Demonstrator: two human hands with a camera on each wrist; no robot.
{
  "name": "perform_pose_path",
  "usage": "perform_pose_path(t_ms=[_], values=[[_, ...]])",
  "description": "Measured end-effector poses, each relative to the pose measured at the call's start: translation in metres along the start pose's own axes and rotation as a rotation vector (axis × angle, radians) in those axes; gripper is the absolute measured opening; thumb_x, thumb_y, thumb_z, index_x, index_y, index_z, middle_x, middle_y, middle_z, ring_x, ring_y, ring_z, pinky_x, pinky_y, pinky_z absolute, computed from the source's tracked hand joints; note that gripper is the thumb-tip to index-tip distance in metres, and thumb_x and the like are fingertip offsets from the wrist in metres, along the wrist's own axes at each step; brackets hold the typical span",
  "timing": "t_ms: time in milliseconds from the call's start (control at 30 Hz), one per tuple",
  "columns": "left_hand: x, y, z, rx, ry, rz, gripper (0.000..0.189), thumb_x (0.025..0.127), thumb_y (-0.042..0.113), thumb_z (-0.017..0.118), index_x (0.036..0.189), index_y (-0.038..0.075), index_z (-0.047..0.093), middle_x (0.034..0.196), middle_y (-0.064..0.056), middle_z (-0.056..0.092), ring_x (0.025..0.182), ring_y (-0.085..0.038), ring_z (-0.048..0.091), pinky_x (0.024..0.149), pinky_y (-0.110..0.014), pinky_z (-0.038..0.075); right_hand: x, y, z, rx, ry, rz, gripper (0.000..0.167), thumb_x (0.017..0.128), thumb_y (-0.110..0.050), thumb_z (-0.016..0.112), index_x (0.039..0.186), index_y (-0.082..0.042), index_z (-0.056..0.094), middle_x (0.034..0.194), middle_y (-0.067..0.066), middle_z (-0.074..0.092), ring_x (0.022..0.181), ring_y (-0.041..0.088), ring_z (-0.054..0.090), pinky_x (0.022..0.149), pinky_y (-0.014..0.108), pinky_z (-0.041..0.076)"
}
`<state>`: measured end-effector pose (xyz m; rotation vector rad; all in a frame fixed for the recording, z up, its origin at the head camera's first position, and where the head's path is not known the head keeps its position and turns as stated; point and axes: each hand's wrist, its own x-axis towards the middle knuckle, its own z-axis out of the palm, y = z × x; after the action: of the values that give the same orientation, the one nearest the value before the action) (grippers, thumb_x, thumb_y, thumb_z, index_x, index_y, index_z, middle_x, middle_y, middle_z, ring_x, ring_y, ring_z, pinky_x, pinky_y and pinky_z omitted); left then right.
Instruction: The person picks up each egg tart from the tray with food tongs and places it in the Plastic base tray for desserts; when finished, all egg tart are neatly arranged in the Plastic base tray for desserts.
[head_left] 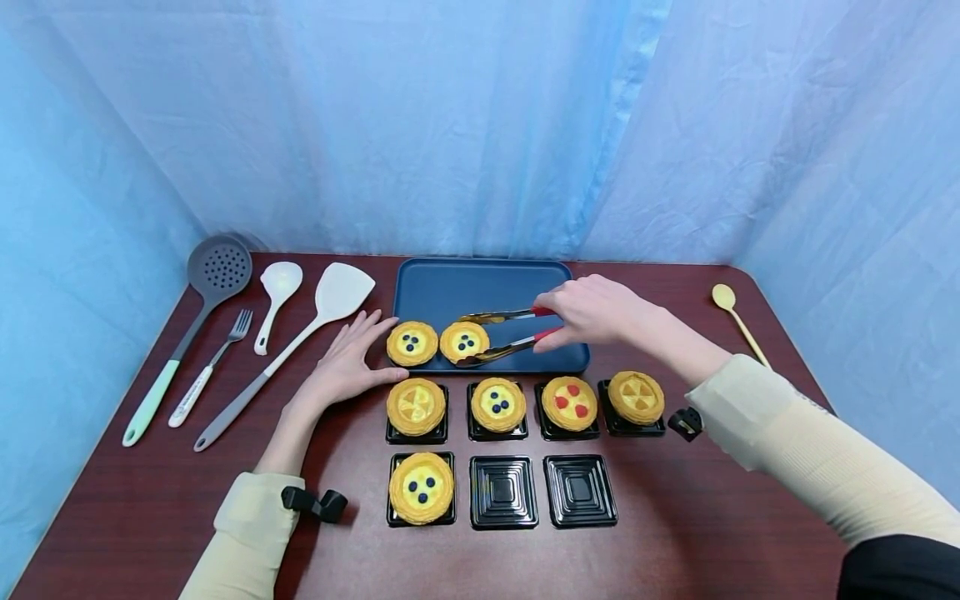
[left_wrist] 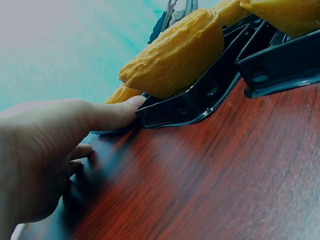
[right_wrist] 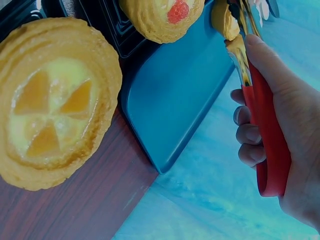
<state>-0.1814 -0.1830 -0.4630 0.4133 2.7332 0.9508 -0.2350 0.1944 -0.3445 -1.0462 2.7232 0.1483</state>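
My right hand (head_left: 592, 310) grips red-handled tongs (right_wrist: 270, 135). The tongs' metal arms lie on either side of a blueberry-topped egg tart (head_left: 464, 342) on the blue tray (head_left: 487, 287). A second blueberry tart (head_left: 412, 343) sits left of it, at the tray's front left corner. My left hand (head_left: 347, 362) rests at that corner with fingers spread, the thumb by the front rim near a tart (head_left: 416, 406) with orange wedges in a black plastic holder (left_wrist: 190, 105). The left wrist view shows the thumb tip close against this holder; contact is hard to tell.
More tarts in black holders stand in front: blueberry (head_left: 498, 405), red-topped (head_left: 570, 404), orange-wedge (head_left: 636, 397) and blueberry (head_left: 422, 489). Two holders (head_left: 503, 492) are bare. A skimmer (head_left: 220, 265), ladle (head_left: 280, 283), fork (head_left: 238, 327) and spatula (head_left: 341, 292) lie left; a yellow spoon (head_left: 724, 297) lies right.
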Motion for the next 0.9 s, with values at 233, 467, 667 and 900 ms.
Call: perform_pose_path(t_ms=[233,467,667,900], values=[[-0.001,-0.0004,0.0006,0.001,-0.001,-0.002,0.092,0.089,0.047,0.078,0.163,0.019,0.033,0.173,-0.018,0.015,0.162,-0.04,0.003,0.132,-0.059,0.001,0.001,-0.0005,0.0004,0.005,-0.007,0.0,0.067,0.085,-0.065,0.074,0.126,-0.013,0.07,0.094,0.004,0.077,0.068,0.013,0.063,0.061,0.032,0.055],[-0.001,0.0001,0.0008,0.002,-0.002,-0.003,0.091,0.089,0.048,0.078,0.163,0.019,0.033,0.173,-0.018,0.015,0.162,-0.04,0.003,0.132,-0.059,0.0,0.0009,-0.0016,0.0,0.006,-0.01,0.005,0.066,0.085,-0.066,0.073,0.126,-0.014,0.071,0.093,0.003,0.077,0.066,0.011,0.062,0.059,0.03,0.053],[-0.0006,-0.0002,0.0004,0.003,-0.003,-0.001,0.092,0.089,0.048,0.078,0.163,0.019,0.032,0.174,-0.018,0.015,0.163,-0.04,0.002,0.132,-0.059,0.0,0.0006,-0.0014,-0.0009,-0.003,0.004,-0.006,0.066,0.085,-0.065,0.074,0.125,-0.013,0.071,0.092,0.004,0.077,0.064,0.011,0.061,0.057,0.03,0.053],[0.0,0.0013,-0.0005,-0.003,-0.005,-0.007,0.092,0.089,0.048,0.078,0.163,0.019,0.033,0.173,-0.018,0.015,0.162,-0.04,0.002,0.132,-0.059,0.0,-0.0019,-0.0003,-0.0076,0.002,0.026,-0.021,0.063,0.085,-0.063,0.074,0.123,-0.014,0.071,0.093,0.003,0.077,0.066,0.012,0.062,0.057,0.031,0.052]])
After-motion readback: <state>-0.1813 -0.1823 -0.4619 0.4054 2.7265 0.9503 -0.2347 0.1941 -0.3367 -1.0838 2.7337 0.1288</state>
